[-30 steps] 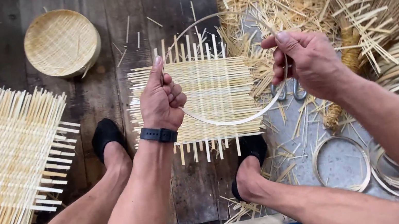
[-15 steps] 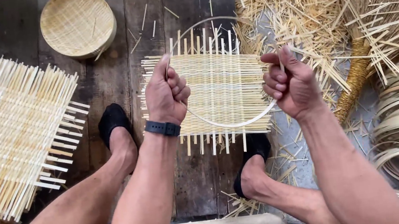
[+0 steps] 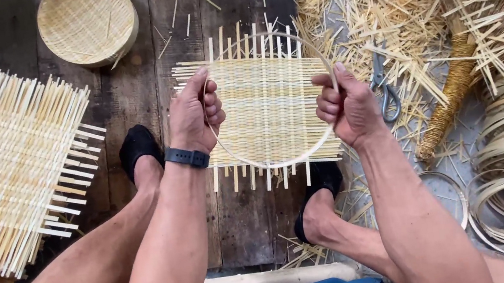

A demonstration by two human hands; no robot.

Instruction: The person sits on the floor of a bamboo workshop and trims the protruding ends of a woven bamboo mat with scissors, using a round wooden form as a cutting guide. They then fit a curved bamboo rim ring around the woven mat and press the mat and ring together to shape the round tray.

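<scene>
A stack of square pale woven bamboo mats (image 3: pixel 7 176) lay leftmost. The left hand (image 3: pixel 196 116) and right hand (image 3: pixel 346 108) each pinched the thin round bamboo hoop (image 3: pixel 274 161), centring it above the square woven bamboo mat (image 3: pixel 266 103).
</scene>
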